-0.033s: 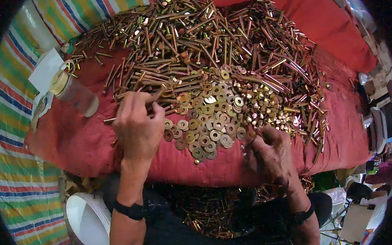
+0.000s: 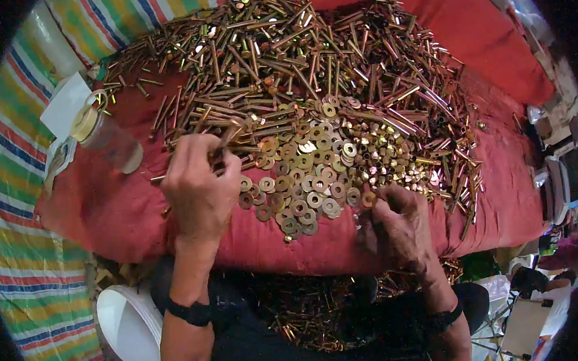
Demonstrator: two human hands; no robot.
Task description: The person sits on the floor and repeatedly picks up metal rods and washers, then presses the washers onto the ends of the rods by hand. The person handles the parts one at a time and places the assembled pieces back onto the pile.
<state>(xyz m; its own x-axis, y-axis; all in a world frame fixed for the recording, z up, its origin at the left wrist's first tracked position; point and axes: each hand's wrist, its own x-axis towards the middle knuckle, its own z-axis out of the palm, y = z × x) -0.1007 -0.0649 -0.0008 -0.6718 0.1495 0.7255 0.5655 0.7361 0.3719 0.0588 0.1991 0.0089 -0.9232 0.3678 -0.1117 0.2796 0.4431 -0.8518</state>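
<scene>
Washer (image 2: 368, 199): in plainer view at the right hand's fingertips than in the earlier frame; the left hand has shifted only slightly.
Left hand (image 2: 200, 186): curled narrow around a bolt (image 2: 232, 132); whether more lie inside, I cannot tell.
Right hand (image 2: 400, 220): thumb and finger appear pinched on the washer; a slack grip could drop it.
Washer heap (image 2: 312, 185): between the hands; overlapping discs could come up doubled.
Nuts (image 2: 383, 151): just beyond the right hand; a brushing knuckle could scatter them over the red cloth (image 2: 273, 251).
</scene>
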